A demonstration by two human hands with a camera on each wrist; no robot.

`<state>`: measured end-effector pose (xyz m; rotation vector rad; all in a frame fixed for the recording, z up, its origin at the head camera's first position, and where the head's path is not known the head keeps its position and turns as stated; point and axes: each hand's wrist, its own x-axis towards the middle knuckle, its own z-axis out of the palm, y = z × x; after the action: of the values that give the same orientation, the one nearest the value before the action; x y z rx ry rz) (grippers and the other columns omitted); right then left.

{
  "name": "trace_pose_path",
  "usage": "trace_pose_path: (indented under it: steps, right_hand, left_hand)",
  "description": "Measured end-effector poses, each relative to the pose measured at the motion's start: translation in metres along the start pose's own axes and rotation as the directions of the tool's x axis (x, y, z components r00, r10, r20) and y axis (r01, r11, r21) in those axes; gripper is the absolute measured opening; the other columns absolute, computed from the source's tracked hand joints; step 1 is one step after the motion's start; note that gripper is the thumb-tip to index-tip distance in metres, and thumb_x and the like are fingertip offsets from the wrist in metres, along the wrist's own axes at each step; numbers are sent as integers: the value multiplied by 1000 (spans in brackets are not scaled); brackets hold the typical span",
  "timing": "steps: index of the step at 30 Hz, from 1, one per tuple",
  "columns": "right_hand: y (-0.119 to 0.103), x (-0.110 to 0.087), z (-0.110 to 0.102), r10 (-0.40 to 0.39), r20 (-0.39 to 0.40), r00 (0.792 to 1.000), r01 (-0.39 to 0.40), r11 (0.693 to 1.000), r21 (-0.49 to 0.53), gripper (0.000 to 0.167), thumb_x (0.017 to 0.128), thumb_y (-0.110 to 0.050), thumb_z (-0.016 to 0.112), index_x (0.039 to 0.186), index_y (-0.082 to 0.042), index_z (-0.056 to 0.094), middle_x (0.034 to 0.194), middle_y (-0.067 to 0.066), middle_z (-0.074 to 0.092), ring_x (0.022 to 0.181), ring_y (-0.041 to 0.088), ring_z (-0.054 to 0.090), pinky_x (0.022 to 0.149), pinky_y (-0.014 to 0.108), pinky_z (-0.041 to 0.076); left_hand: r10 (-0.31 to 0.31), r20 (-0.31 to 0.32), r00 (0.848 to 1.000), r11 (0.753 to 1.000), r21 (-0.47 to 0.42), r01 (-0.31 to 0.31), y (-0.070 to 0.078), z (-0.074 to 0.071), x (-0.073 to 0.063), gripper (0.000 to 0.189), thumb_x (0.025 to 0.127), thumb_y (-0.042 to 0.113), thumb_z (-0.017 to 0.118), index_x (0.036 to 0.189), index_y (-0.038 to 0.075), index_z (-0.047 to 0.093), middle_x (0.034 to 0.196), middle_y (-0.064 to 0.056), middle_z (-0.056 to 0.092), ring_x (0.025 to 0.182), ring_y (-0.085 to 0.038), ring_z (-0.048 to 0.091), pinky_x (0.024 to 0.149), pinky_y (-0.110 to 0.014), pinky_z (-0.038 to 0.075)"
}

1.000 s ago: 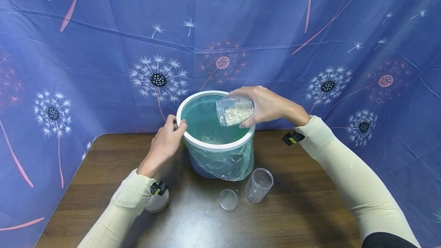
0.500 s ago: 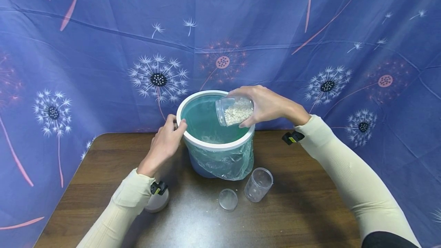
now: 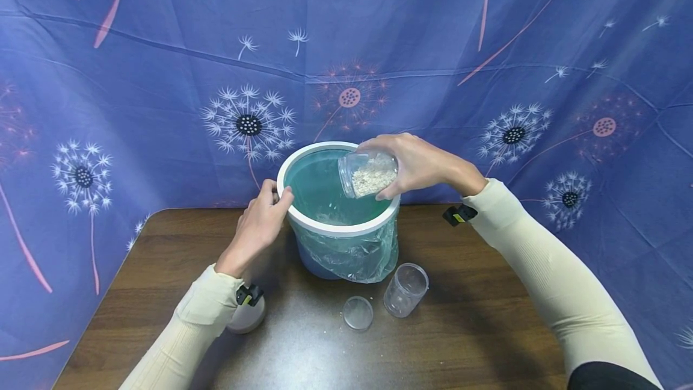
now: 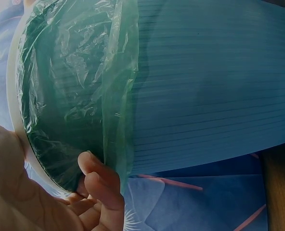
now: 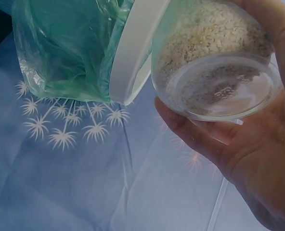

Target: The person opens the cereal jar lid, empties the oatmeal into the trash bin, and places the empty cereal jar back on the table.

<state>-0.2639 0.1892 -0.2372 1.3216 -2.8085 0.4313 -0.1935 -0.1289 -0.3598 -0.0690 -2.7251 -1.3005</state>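
My right hand [image 3: 419, 164] grips a clear plastic jar [image 5: 214, 62] partly filled with pale flakes that look like oats. The jar lies tipped on its side above the bin's opening, its mouth facing left. Below it stands a blue trash bin [image 4: 214, 91] with a white rim [image 3: 338, 232] and a green plastic liner [image 3: 357, 254] folded down over the outside. Some whitish matter shows at the bottom of the liner. At the bin's left side, my left hand [image 3: 260, 221] holds the rim, thumb on top and fingers curled against the outside in the left wrist view.
Right of the bin's base, an uncapped clear jar [image 3: 406, 290] stands on the brown wooden table [image 3: 460, 318]. A round clear lid [image 3: 358, 313] lies beside it. Another round pale-topped container [image 3: 247, 316] is partly hidden under my left wrist. A blue dandelion-print cloth [image 3: 422, 35] hangs behind.
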Motion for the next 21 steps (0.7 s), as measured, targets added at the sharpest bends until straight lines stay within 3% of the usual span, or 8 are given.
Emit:
trace_pose_path:
  steps: [21]
  right_hand:
    - [0, -1, 2, 7, -5, 1000, -7, 1000, 18, 95, 70, -40, 99, 152, -15, 59, 150, 3, 63, 137, 27, 59, 110, 53, 46]
  left_hand:
    - [4, 1, 1000, 1000, -4, -4, 1, 0, -1, 42, 110, 52, 41, 124, 13, 50, 85, -8, 53, 82, -31, 57, 71, -42, 40]
